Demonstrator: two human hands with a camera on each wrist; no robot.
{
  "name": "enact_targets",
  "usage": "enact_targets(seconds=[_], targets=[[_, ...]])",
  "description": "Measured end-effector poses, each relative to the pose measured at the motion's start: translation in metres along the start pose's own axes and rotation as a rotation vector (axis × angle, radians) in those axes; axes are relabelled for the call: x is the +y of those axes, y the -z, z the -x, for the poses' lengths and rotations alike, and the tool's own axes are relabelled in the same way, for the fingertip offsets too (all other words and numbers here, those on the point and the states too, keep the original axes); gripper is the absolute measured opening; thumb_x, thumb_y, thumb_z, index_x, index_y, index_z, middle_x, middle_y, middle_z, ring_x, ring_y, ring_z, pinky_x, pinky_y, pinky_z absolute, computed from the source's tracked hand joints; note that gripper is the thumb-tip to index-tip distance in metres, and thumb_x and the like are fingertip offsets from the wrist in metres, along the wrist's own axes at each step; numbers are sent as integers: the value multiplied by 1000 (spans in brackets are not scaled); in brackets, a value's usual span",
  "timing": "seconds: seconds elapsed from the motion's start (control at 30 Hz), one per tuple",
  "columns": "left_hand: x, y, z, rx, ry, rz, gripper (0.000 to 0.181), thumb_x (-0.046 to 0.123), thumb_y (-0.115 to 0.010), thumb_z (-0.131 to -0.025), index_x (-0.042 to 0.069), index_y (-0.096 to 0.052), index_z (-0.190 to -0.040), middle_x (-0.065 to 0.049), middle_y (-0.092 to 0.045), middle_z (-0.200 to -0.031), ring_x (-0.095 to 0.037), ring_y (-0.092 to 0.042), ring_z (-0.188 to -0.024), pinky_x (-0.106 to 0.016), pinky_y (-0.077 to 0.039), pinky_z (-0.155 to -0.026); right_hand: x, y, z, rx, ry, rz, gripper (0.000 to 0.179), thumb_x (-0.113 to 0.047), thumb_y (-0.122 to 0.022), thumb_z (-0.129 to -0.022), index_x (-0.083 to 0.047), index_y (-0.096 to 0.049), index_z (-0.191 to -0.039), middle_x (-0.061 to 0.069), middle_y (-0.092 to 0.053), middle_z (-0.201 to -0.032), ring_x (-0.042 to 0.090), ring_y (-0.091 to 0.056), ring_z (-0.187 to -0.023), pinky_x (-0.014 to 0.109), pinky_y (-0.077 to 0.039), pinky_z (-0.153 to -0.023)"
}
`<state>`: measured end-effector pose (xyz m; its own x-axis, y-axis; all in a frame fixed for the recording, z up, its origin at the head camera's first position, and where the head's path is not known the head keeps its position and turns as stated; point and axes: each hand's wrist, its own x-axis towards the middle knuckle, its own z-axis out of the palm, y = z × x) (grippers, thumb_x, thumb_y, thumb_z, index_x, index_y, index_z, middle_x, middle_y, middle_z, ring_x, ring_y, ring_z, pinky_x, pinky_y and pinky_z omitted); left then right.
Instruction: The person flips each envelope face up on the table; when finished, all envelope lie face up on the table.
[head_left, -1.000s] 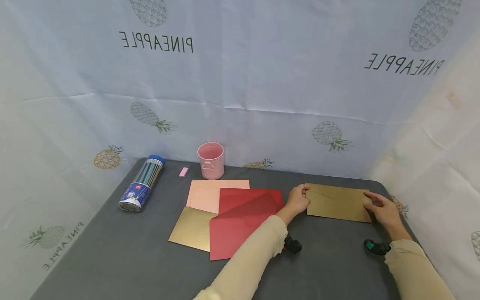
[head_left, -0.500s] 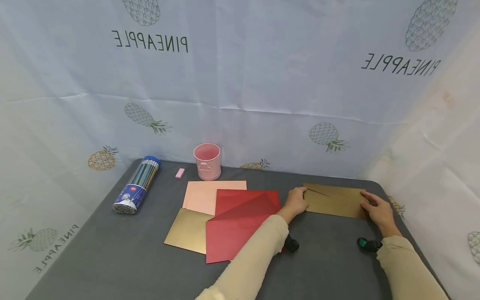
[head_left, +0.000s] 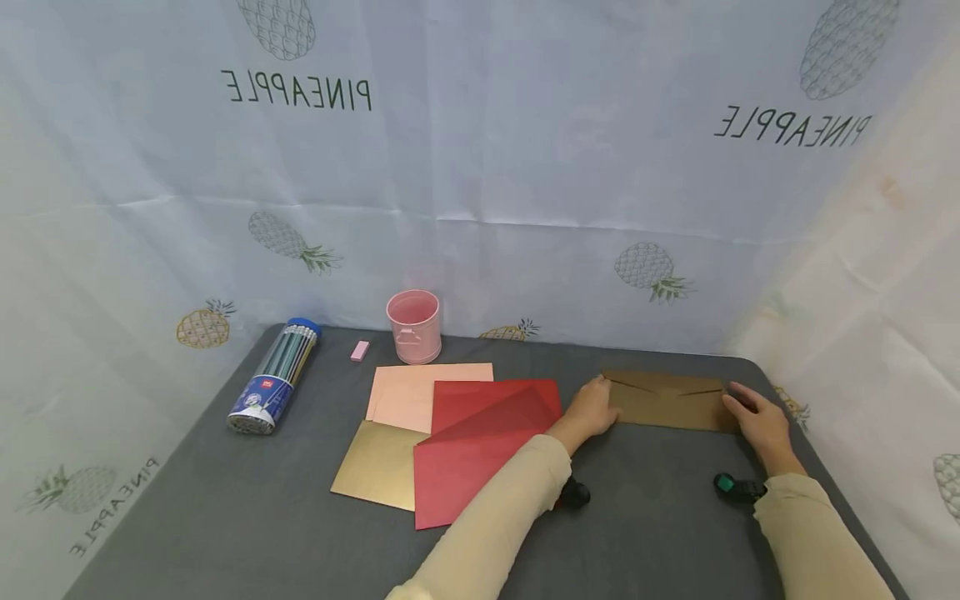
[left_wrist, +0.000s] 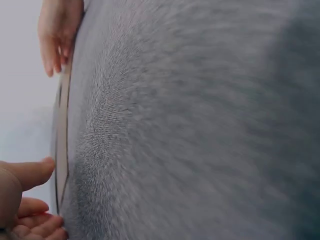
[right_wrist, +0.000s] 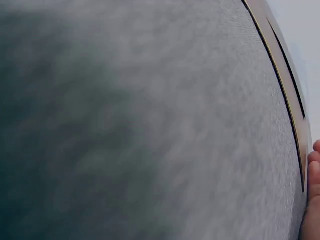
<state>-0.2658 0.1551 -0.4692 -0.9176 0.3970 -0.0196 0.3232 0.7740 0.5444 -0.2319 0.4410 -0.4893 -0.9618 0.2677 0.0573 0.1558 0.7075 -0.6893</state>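
A gold envelope lies at the far right of the table, its flap lines showing on the upper face. At its left end my left hand holds the edge, fingers around the end and thumb over the face. In the left wrist view the left hand has its thumb above the thin strip of the envelope. My right hand touches the envelope's right end with fairly straight fingers. Only the fingers of the right hand show beside the envelope in the right wrist view.
Red envelopes, another gold envelope and a pale pink one overlap left of my left arm. Behind them stand a pink bucket and a small pink eraser. A tube of pencils lies at the far left. A patterned curtain hangs behind.
The gold envelope between my hands looks narrower and darker, and its flap lines stand out more. Both hands stay at its ends; the right hand has shifted slightly left. The head view has moved a little.
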Motion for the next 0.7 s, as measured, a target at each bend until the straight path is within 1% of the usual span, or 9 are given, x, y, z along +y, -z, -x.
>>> enact_targets(seconds=[0.07, 0.17, 0.2, 0.27, 0.37, 0.4, 0.5, 0.6, 0.7], targets=[[-6, 0, 9, -18, -10, 11, 63, 30, -66, -90, 7, -41, -143, -7, -37, -151, -18, -41, -134, -24, -40, -105, -1, -1, 5, -9, -33, -46, 66, -43, -40, -99, 1, -28, -146, 36, -33, -141, 55, -31, -126, 64, -32, -98], [-15, 8, 27, -41, -32, 85, 68, 30, -66, -90, 7, -35, -146, -9, -34, -152, -21, -39, -136, -29, -39, -107, -7, -6, 14, 8, -42, -87, 67, -42, -42, -99, 1, -26, -147, 34, -32, -144, 51, -31, -129, 60, -33, -99], [-19, 13, 34, -48, -36, 115, 69, 30, -65, -90, 7, -34, -146, -8, -34, -152, -21, -38, -137, -30, -39, -107, -10, -8, 17, 24, -34, -93, 67, -42, -44, -98, 0, -27, -147, 32, -32, -145, 50, -33, -130, 53, -37, -100], [-29, 28, 49, -69, -44, 202, 69, 29, -65, -90, 7, -32, -147, -8, -36, -151, -22, -38, -137, -33, -39, -107, -19, -13, 24, 44, -7, -107, 66, -41, -46, -98, -1, -28, -148, 30, -33, -146, 47, -34, -130, 33, -42, -98], [-49, 55, 77, -89, -46, 275, 69, 29, -64, -91, 7, -31, -148, -8, -39, -149, -23, -41, -135, -38, -41, -105, -37, -19, 37, 42, 71, -111, 66, -38, -51, -97, 0, -30, -147, 29, -35, -146, 47, -38, -128, 4, -39, -82], [-57, 64, 87, -88, -50, 287, 69, 29, -64, -91, 6, -31, -148, -8, -40, -148, -23, -42, -134, -39, -42, -104, -44, -22, 42, 36, 95, -114, 65, -37, -52, -96, 0, -31, -146, 29, -36, -144, 40, -43, -128, -1, -34, -75], [-84, 87, 117, -64, -61, 297, 69, 28, -64, -91, 4, -32, -146, -11, -43, -146, -26, -45, -131, -42, -43, -102, -63, -30, 60, -25, 173, -156, 64, -32, -56, -96, 2, -32, -145, 31, -39, -142, 14, -52, -123, -4, -33, -76], [-109, 104, 143, -19, -83, 321, 67, 25, -64, -90, 1, -34, -144, -16, -46, -142, -30, -48, -128, -47, -44, -101, -79, -41, 81, -100, 230, -218, 63, -27, -57, -96, 4, -32, -144, 32, -40, -140, -15, -43, -110, -3, -36, -80], [-131, 116, 167, 16, -86, 364, 64, 23, -65, -90, -2, -36, -142, -21, -49, -138, -34, -50, -126, -50, -44, -100, -92, -55, 102, -173, 266, -312, 60, -22, -57, -96, 6, -32, -143, 33, -40, -139, -22, -39, -108, 0, -40, -82]])
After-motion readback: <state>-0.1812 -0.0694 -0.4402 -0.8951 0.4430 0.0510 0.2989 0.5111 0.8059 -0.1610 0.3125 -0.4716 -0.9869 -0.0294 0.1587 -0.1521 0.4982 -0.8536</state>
